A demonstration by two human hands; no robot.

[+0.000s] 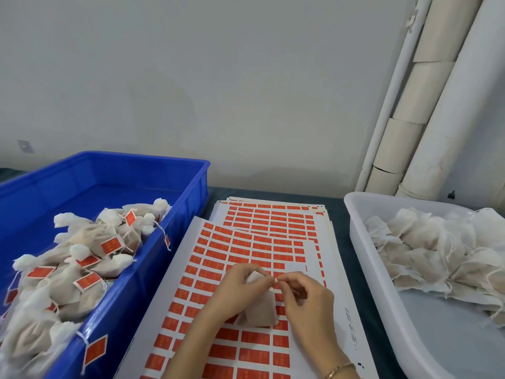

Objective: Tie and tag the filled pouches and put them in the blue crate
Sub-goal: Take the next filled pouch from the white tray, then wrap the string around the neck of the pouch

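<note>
Near the middle, both hands work close together above the sticker sheets (pixel 246 242): the left hand (pixel 240 288) grips the neck of a filled pouch (pixel 261 310), and the right hand (pixel 306 299) pinches its drawstring (pixel 276 280), a bracelet (pixel 338 369) on that wrist. They hide the stickers beneath. On the left, the blue crate (pixel 175 192) holds tagged pouches (pixel 82 269). On the right, a white tub (pixel 355 228) holds untagged pouches (pixel 437 250). The dark surface (pixel 338 214) shows between them, with pale pipes (pixel 426 105) far right.

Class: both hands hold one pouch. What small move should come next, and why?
Probably pull the string tight with the right hand: it pinches the string while the left hand grips the pouch, which shows no red tag yet.
</note>
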